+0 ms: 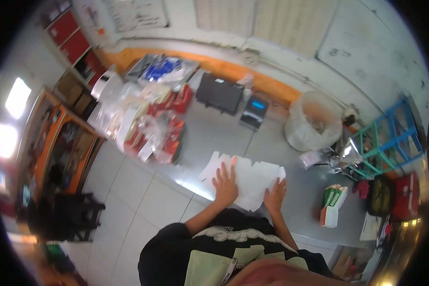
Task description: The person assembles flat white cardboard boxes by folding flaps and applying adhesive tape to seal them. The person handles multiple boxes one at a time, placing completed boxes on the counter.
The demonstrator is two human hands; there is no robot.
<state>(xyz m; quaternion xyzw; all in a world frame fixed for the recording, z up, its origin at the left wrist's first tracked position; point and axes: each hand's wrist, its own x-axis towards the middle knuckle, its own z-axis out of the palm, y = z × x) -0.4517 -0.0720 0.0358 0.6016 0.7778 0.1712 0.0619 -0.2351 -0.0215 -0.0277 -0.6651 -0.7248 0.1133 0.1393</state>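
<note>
A flat white cut-out sheet (255, 178), probably a carton blank with notched edges and a small orange mark, lies on the metal table in front of me. My left hand (225, 187) rests on its left part, fingers stretched out and spread. At the sheet's right edge, my right hand (275, 196) touches it with thumb and fingers apart. To the right stand folded small cartons (330, 215) in white and orange, beside green-and-white ones (335, 195).
Plastic-wrapped red and cream packages (150, 128) crowd the table's left. A black flat device (220, 93) and a small device with a blue display (255, 112) sit at the back. Right of them are a lined white bin (313, 125) and a blue-green rack (388, 138).
</note>
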